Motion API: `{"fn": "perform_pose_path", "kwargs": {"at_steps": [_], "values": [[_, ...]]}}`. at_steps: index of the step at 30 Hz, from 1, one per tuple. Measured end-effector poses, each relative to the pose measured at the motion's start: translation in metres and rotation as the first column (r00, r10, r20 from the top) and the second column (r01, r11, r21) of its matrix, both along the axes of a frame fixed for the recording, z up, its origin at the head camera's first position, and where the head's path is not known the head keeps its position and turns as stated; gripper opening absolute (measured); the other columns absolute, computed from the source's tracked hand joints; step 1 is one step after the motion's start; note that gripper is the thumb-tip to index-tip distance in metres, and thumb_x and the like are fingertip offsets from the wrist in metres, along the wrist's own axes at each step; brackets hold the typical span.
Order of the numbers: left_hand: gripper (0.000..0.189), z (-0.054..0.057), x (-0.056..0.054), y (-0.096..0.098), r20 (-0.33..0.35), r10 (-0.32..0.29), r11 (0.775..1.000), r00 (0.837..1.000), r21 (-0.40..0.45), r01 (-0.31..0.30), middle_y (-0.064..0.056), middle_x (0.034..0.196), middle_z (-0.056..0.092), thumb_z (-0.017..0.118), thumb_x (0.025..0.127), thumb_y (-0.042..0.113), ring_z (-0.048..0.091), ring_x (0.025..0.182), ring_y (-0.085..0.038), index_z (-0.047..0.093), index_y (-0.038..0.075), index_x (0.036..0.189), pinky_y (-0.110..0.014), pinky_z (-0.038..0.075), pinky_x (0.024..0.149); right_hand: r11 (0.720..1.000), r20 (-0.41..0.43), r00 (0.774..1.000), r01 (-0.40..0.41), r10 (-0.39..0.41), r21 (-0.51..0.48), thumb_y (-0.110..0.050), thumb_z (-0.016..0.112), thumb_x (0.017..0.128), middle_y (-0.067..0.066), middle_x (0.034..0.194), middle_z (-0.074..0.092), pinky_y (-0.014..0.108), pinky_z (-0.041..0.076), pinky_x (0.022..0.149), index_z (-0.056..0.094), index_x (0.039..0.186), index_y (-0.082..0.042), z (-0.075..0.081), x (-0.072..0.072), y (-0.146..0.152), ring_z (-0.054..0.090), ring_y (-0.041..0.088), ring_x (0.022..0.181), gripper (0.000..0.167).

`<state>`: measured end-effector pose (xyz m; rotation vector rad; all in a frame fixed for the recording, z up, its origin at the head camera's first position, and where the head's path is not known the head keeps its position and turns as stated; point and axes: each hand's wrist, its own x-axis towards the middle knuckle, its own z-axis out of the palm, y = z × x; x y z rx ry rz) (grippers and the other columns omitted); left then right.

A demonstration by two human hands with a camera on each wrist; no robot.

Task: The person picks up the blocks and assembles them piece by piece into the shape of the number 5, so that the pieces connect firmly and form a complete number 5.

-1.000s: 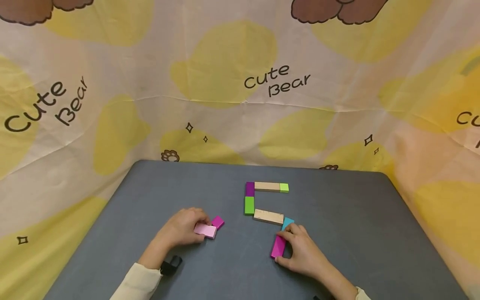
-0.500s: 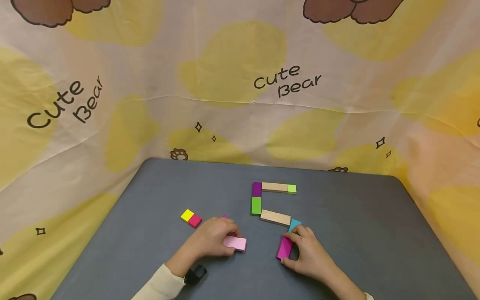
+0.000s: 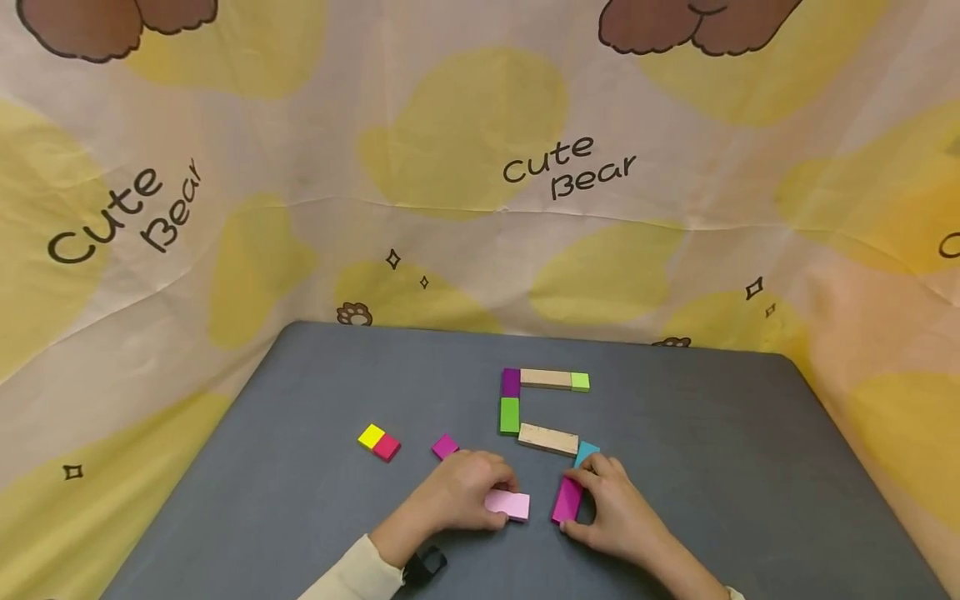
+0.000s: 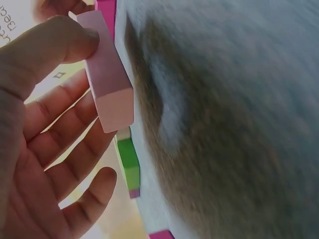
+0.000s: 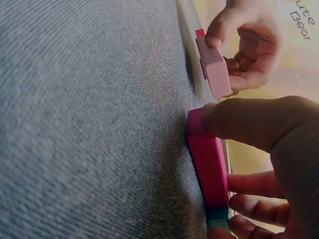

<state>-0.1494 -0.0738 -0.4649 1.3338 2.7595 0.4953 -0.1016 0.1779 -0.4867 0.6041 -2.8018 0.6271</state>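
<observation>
My left hand (image 3: 467,490) pinches a light pink block (image 3: 509,504) between thumb and fingers, a short way left of my right hand (image 3: 618,508). In the left wrist view the pink block (image 4: 107,74) lies under the thumb, with a shadow on the cloth beside it. The right hand holds a magenta block (image 3: 567,500) at its two ends, flat on the table. At that block's far end is a blue block (image 3: 587,452), partly behind the fingers. In the right wrist view the thumb presses the magenta block's (image 5: 207,164) near end.
A bent row runs back from the blue block: a wooden block (image 3: 548,438), a green one (image 3: 509,416), a purple one (image 3: 511,382), another wooden one (image 3: 546,379) and a lime one (image 3: 580,382). Left lie a magenta piece (image 3: 445,447), a yellow (image 3: 371,436) and a red block (image 3: 387,448).
My left hand has carried the light pink block rightward toward the magenta block, uncovering the yellow and red blocks and the small magenta piece. The right hand keeps its hold on the magenta block.
</observation>
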Motion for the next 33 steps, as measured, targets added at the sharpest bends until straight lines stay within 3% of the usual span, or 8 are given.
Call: {"fn": "perform_pose_path", "kwargs": {"at_steps": [11, 17, 27, 33], "values": [[0.023, -0.002, 0.002, 0.018, -0.029, 0.001, 0.998, 1.000, -0.057, -0.003, 0.017, 0.083, 0.062, 0.078, 0.070, 0.031, 0.050, 0.071, 0.002, 0.070, 0.027, 0.091, -0.018, 0.039, 0.063, 1.000, 0.013, 1.000, -0.001, 0.001, -0.007, -0.034, 0.088, 0.058, -0.009, 0.092, 0.051, 0.028, 0.045, 0.073, 0.072, 0.101, -0.009, 0.001, -0.001, -0.001, 0.043, 0.010, 0.089, 0.052], [0.023, -0.003, 0.003, 0.022, -0.011, 0.007, 0.998, 1.000, -0.068, -0.008, 0.018, 0.083, 0.061, 0.079, 0.070, 0.030, 0.049, 0.071, 0.002, 0.069, 0.027, 0.090, -0.017, 0.039, 0.062, 1.000, 0.009, 1.000, 0.001, -0.001, -0.006, -0.033, 0.088, 0.057, -0.009, 0.093, 0.051, 0.027, 0.046, 0.073, 0.072, 0.101, -0.009, 0.001, 0.000, -0.001, 0.044, 0.010, 0.090, 0.053], [0.021, -0.004, 0.006, 0.028, -0.007, 0.049, 0.997, 0.999, -0.053, -0.049, 0.016, 0.082, 0.061, 0.078, 0.071, 0.029, 0.048, 0.071, 0.001, 0.070, 0.026, 0.090, -0.018, 0.040, 0.061, 1.000, 0.008, 1.000, -0.007, 0.007, 0.002, -0.031, 0.088, 0.058, -0.006, 0.094, 0.052, 0.027, 0.047, 0.074, 0.072, 0.103, -0.006, 0.004, -0.003, -0.001, 0.043, 0.012, 0.090, 0.054], [0.021, -0.006, 0.010, 0.031, -0.024, 0.032, 0.998, 0.999, -0.054, -0.033, 0.016, 0.083, 0.062, 0.079, 0.071, 0.030, 0.050, 0.072, 0.001, 0.070, 0.026, 0.090, -0.017, 0.040, 0.060, 1.000, 0.034, 0.999, 0.005, -0.005, 0.004, -0.031, 0.088, 0.057, -0.006, 0.094, 0.052, 0.027, 0.046, 0.074, 0.072, 0.104, -0.006, 0.002, 0.001, 0.000, 0.043, 0.011, 0.091, 0.055]]}}
